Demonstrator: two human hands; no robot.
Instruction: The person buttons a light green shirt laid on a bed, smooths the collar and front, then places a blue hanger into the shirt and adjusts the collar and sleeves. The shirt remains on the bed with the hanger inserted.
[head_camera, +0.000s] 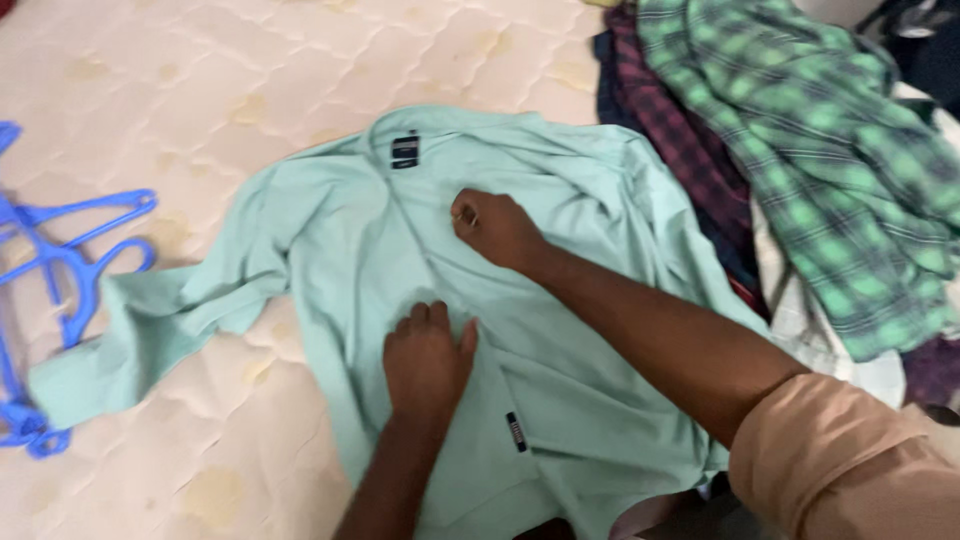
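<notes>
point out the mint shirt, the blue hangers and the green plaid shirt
mint shirt (580, 370), head view, front panel at lower right
blue hangers (75, 262), head view, hook area
green plaid shirt (800, 130), head view, middle of fabric

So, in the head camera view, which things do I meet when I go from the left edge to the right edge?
Blue plastic hangers → mint green long-sleeved shirt → dark red checked shirt → green plaid flannel shirt, all lying on the cream quilted mattress.

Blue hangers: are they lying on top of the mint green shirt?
No, the blue hangers lie on the mattress, left of the mint green shirt.
</notes>
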